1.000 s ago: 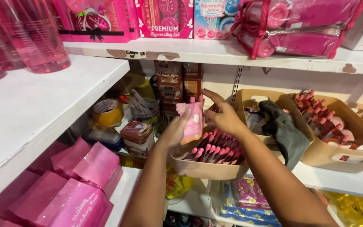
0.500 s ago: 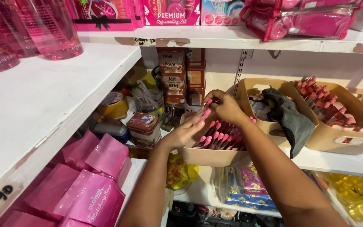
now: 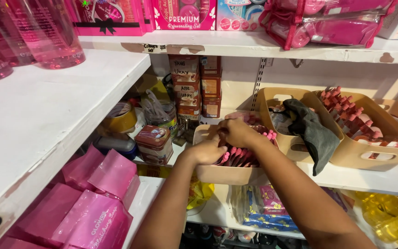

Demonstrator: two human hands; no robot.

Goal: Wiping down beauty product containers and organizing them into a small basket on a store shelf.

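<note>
Both hands, left (image 3: 208, 151) & right (image 3: 237, 133), were curled inside the beige bin (image 3: 226, 174) at frame centre, over pink-capped pouches (image 3: 242, 157); grip unclear.

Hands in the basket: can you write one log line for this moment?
left hand: in beige basket, on pink-capped pouches | right hand: over same pouches | grip: unclear
</note>
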